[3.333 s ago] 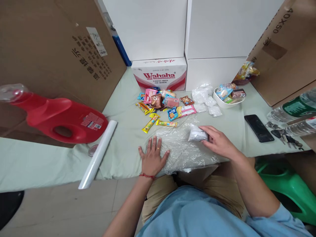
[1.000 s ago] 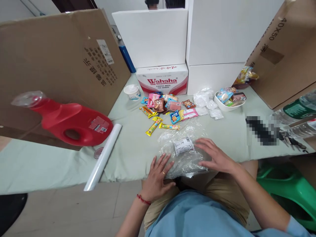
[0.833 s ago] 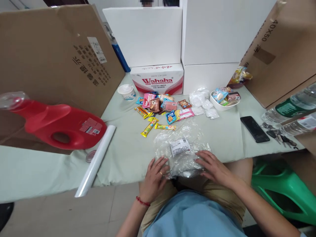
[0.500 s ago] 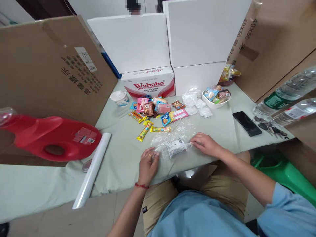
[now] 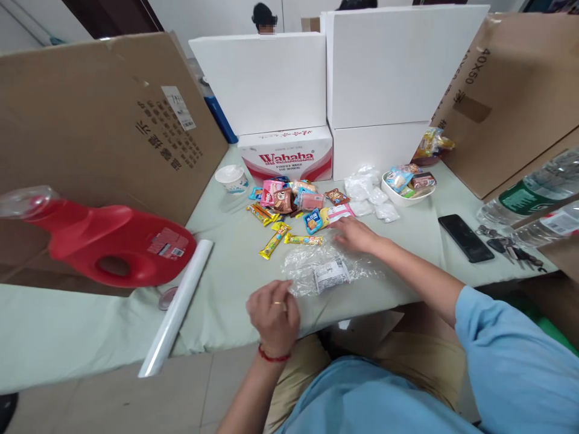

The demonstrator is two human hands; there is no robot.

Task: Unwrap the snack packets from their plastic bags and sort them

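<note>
A white printed packet [image 5: 332,274] lies on crinkled clear plastic wrap [image 5: 302,265] near the table's front edge. My left hand [image 5: 275,316] is closed at the left edge of that wrap, its fingers curled; whatever they may hold is hidden. Beyond the wrap, my right hand [image 5: 355,234] reaches over the table, palm down and fingers stretched out, with fingertips at the near side of a pink and yellow snack packet [image 5: 339,213]. Beside it lie a blue snack packet [image 5: 313,222] and a yellow snack bar [image 5: 304,240]. Another yellow bar [image 5: 274,242] rests further left.
Piled snacks [image 5: 283,201] lie before a Wahaha carton [image 5: 287,158]. Crumpled white plastic [image 5: 362,184] is beside a white bowl [image 5: 402,199] of snacks. A phone [image 5: 465,239], keys [image 5: 511,248] and bottles are right; a red jug [image 5: 122,247] and white roll [image 5: 178,307] left.
My right hand has left the right end of the plastic wrap and moved forward to the pink packet. My left hand has drawn back slightly and curled. The view has shifted a little.
</note>
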